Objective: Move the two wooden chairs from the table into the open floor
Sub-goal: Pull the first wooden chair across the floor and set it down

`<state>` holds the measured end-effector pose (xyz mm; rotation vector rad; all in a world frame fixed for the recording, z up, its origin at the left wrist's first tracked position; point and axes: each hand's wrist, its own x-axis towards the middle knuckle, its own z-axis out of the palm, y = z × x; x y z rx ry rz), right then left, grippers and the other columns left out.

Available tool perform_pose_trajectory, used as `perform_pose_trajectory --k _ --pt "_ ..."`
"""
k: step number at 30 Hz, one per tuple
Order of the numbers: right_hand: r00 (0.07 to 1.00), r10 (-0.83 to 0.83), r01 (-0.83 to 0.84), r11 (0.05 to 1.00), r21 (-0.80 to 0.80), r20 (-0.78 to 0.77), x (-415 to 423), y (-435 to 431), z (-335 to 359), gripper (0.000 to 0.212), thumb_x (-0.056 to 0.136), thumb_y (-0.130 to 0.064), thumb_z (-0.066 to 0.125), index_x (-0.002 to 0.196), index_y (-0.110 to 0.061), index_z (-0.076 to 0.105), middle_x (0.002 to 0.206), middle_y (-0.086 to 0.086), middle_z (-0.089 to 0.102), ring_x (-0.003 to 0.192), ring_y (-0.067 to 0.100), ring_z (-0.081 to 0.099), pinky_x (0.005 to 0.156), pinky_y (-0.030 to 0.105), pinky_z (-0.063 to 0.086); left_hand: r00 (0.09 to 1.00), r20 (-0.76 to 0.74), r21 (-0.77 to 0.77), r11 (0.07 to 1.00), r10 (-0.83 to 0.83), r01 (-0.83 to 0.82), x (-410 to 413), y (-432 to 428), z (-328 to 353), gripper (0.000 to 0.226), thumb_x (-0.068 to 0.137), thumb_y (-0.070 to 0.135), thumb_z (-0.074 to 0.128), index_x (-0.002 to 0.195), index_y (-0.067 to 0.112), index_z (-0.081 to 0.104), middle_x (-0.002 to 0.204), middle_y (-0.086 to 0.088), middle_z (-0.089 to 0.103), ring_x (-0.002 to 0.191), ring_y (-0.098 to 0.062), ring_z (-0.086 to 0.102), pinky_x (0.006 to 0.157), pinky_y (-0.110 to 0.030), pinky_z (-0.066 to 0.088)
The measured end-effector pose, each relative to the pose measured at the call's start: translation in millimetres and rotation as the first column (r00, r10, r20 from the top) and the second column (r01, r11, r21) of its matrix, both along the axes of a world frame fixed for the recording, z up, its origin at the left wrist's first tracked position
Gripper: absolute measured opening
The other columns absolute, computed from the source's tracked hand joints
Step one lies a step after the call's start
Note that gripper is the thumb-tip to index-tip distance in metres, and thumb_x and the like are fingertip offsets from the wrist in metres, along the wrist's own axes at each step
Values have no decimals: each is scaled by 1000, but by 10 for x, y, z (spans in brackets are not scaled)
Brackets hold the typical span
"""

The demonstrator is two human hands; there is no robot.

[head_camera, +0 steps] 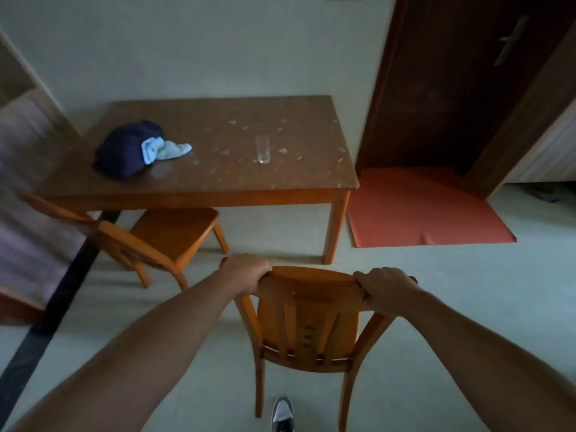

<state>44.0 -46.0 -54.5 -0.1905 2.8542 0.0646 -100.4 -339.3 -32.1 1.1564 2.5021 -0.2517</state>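
Near chair [308, 322]: top rail is gripped by the clenched fingers of left hand [246, 272] and right hand [386, 289], clear of the counter [218, 182].
Second chair [162, 238]: seat is tucked partly under the counter's left end.
On counter: dark cloth [124, 151], glass [263, 149].
Open room: pale floor [467, 291] lies bare to the right; red mat [427, 210] is laid by the door [452, 82].

Dim, even light fills a room with a pale plaster wall [218, 51] and a pale tiled floor [467, 291]. Beyond the hands stands a brown wooden bench [218, 182], its top flecked with pale chips. On it, up and to the left, lies a dark blue cloth bundle [121, 151] touching a light blue rag [165, 149]; a clear drinking glass [263, 149] stands upright farther right. Beyond the right hand, a dark wooden door [452, 88] with a lever handle [511, 42] rises above an orange-red mat [420, 210]. A black floor strip [46, 322] runs along the left.
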Motion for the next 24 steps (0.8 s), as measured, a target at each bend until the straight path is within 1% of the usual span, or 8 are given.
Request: perform_pose_trajectory --k 2,4,8,10,13,15,20,24 --pt "998 54 -54 999 -4 18 39 -255 20 20 91 -31 53 109 -22 54 64 -13 40 62 15 59 56 28 44 999 5 -4 999 44 -44 155 -308 24 11 79 21 59 84 23 68 79 4 67 79 -23 67 59 -32 46" --pt "995 98 -98 995 -5 21 88 -498 37 21 91 -31 53 110 -23 53 66 -12 42 68 19 63 61 32 49 997 -24 -18 997 72 -73 309 -595 26 11 80 24 60 88 24 68 84 3 69 85 -23 68 64 -35 48" --pt "984 179 -179 984 -13 4 195 -1017 54 19 91 -28 54 109 -22 54 67 -11 40 64 18 53 60 32 41 989 -6 -20 989 145 -145 623 -1174 4 9 81 28 62 75 29 55 70 11 52 85 -22 66 62 -33 39" --pt "979 204 -204 979 -10 9 259 -1255 74 17 91 -26 55 108 -21 53 65 -11 39 63 17 50 59 33 40 986 -8 -11 986 167 -167 757 -1443 2 7 80 30 63 78 30 56 71 13 51 82 -21 65 62 -32 38" --pt "974 224 -224 974 -13 15 348 -1593 111 16 91 -24 56 107 -22 51 73 -6 50 68 19 58 61 36 49 979 -12 -17 979 202 -202 929 -1809 2 10 81 27 62 77 32 55 67 14 50 74 -17 60 61 -33 43" --pt "974 226 -226 974 -17 22 401 -1789 119 16 91 -25 57 106 -23 52 76 -5 54 69 18 59 63 35 52 976 -28 -20 977 214 -214 1003 -1999 13 8 81 27 62 80 33 57 69 13 51 78 -18 64 62 -34 45" --pt "978 206 -206 978 -10 29 541 -2269 98 14 91 -24 59 99 -26 48 71 -9 48 65 14 55 63 33 52 980 -45 -38 980 195 -197 1114 -2459 -40 7 83 26 62 83 30 56 77 9 56 83 -20 66 62 -34 44" --pt "985 168 -169 986 10 28 697 -2595 83 20 91 -25 59 93 -29 39 68 -9 49 63 15 58 58 33 51 987 -67 -11 989 146 -147 1184 -2761 -134 7 85 29 61 81 30 55 70 11 52 72 -17 60 59 -32 39"
